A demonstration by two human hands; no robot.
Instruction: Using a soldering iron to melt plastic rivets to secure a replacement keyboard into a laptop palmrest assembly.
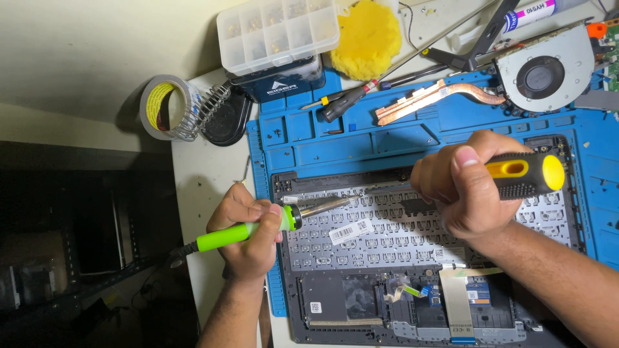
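Note:
My left hand (248, 235) grips a bright green soldering iron (225, 236); its metal tip (325, 206) lies over the top left of an opened laptop case (335, 303), on the silver back of its keyboard (387, 232). My right hand (461, 187) holds a screwdriver with a black and yellow handle (525, 174), its shaft hidden under my fingers near the keyboard's upper middle. The case rests on a blue repair mat (342, 145).
At the back lie a copper heatpipe (438, 96) with a grey fan (545, 67), a black screwdriver (345, 103), a yellow sponge (367, 32), a clear screw organiser (277, 32), a tape roll (164, 106) and a coiled iron stand (216, 106). The table's left edge drops into darkness.

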